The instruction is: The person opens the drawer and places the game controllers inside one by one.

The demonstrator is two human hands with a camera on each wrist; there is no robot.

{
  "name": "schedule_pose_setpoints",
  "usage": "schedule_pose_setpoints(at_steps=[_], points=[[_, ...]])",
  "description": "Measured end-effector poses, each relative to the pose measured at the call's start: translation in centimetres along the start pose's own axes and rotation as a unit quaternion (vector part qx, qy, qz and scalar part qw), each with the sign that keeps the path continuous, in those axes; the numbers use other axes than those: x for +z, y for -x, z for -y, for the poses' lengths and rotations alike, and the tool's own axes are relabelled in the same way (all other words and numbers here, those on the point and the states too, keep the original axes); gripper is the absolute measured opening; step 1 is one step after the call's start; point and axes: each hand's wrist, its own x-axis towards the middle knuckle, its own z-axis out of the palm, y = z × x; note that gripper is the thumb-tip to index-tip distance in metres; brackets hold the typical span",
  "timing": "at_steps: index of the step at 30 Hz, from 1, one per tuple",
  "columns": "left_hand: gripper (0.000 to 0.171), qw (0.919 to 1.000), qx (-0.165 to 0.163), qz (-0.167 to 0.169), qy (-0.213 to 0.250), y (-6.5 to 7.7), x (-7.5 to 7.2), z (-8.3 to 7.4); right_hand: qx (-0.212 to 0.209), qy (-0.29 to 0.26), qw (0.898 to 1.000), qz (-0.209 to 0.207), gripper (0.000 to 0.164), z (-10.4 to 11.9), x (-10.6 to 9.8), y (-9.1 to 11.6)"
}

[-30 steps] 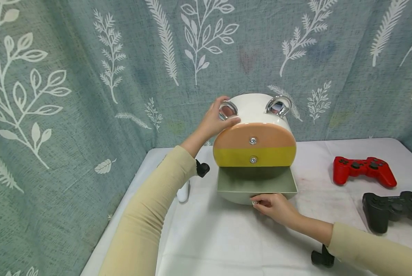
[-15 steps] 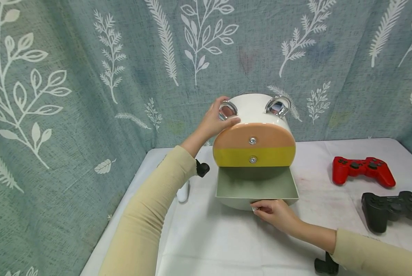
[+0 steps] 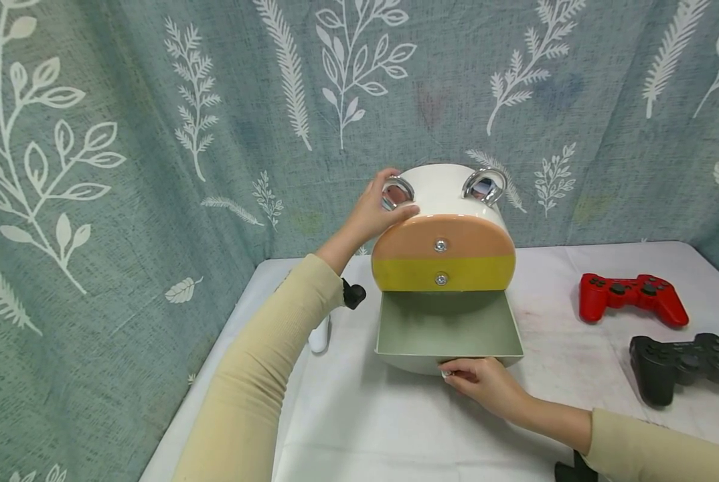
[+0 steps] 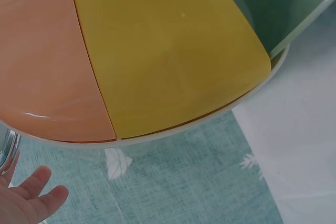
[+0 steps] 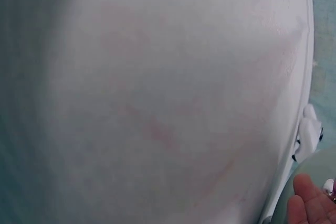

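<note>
A small white rounded drawer box [image 3: 440, 184] stands on the table with two silver ring handles on top. Its orange drawer [image 3: 408, 237] and yellow drawer [image 3: 404, 274] are closed. Below them the green bottom drawer [image 3: 450, 325] is pulled out, and no objects show inside. My left hand [image 3: 379, 206] holds the box at its left ring handle [image 3: 403, 186], thumb on the white top; some of its fingers are hidden behind the ring. With thumb and fingertips, my right hand [image 3: 492, 387] pinches the small knob [image 3: 446, 374] on the green drawer's front.
On the right of the white-covered table [image 3: 359, 415] lie a red game controller [image 3: 633, 296] and a black game controller [image 3: 691, 365]. A white object [image 3: 319, 337] is partly hidden behind the left sleeve. A patterned curtain [image 3: 227, 120] hangs behind the table and along the left.
The green drawer has slid farther out toward me, with my right hand pulling back on its knob. My left hand and the box body have stayed in place.
</note>
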Motion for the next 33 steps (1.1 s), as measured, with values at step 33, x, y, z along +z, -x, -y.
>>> schedule_pose_setpoints(at_steps=[33], points=[[0.077, 0.9999, -0.009, 0.003, 0.004, 0.0, 0.0, -0.1, -0.024, -0.039, 0.993, 0.111, 0.036, 3.2, -7.6, 3.0]])
